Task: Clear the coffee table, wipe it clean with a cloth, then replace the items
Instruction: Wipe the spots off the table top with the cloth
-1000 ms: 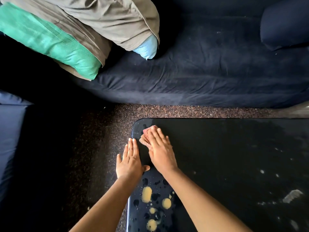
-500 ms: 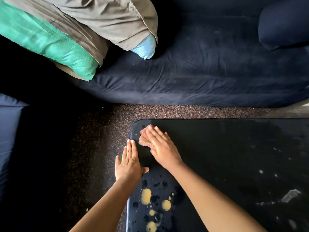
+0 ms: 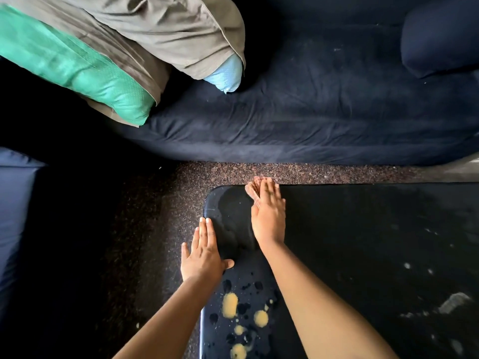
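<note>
Step in hand, as I read it: the wipe. Nothing stands on the coffee table [image 3: 363,242], so clearing looks done and replacing is not yet started.

Nearest: yellow blobs [image 3: 230,304] and dark droplets on the near-left corner, unwiped. White smears [image 3: 453,303] on the near right.

Left hand [image 3: 203,255]: flat, fingers straight and together, lying along the table's left edge with the thumb out on the top. It holds nothing and is probably a brace.

Right hand [image 3: 268,218]: flat, palm down, fingers straight, pressing the cloth [image 3: 251,189] onto the top. The cloth is pinkish, mostly hidden under the fingers, and sits at the table's far edge near the far-left corner. No pinch, just pressure.

Next move, my call: drag the cloth back toward the near-left corner through the yellow blobs, keeping firm flat pressure, then cover the right side. Risk: smearing the blobs or pushing them off onto the floor [image 3: 168,203].

Containers: none in view, so no contents to report.

Farther back: a dark blue sofa [image 3: 311,112] with a green pillow [image 3: 77,68] and a grey one [image 3: 168,29] at its left end.
</note>
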`<state>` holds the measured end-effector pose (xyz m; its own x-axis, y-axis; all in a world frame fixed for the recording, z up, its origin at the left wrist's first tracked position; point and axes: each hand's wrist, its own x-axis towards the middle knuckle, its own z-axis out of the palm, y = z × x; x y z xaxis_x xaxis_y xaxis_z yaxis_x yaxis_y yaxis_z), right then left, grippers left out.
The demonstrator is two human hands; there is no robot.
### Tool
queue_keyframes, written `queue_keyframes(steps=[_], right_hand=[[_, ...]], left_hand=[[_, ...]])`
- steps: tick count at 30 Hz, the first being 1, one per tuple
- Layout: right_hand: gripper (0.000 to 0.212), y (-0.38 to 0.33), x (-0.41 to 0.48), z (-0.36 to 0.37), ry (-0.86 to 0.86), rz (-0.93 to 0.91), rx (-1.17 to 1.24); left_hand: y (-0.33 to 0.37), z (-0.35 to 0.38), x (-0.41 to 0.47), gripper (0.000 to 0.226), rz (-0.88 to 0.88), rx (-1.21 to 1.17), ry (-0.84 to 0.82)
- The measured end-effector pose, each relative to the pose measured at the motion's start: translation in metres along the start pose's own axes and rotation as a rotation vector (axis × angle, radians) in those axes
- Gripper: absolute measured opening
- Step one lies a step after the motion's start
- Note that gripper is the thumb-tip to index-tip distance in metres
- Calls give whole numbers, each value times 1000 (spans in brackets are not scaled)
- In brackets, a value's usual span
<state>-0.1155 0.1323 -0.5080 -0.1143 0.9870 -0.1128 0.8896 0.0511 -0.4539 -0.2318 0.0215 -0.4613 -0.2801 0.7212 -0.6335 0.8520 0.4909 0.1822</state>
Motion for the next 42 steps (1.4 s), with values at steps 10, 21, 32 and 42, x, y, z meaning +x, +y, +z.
queue_keyframes(steps=[10, 21, 32, 42], right_hand=[[67, 38, -62, -6, 39, -245, -86], [67, 1, -94, 12, -62, -395, -49], [73, -27, -125, 26, 58, -95, -5], [70, 10, -139, 3, 116, 282, -30]], left_hand=[[-6, 4, 0, 106, 29, -23, 24], [-43, 6, -1, 89, 240, -97, 89], [-47, 20, -15, 77, 241, -78, 43], [-51, 34, -17, 70, 195, -130, 36]])
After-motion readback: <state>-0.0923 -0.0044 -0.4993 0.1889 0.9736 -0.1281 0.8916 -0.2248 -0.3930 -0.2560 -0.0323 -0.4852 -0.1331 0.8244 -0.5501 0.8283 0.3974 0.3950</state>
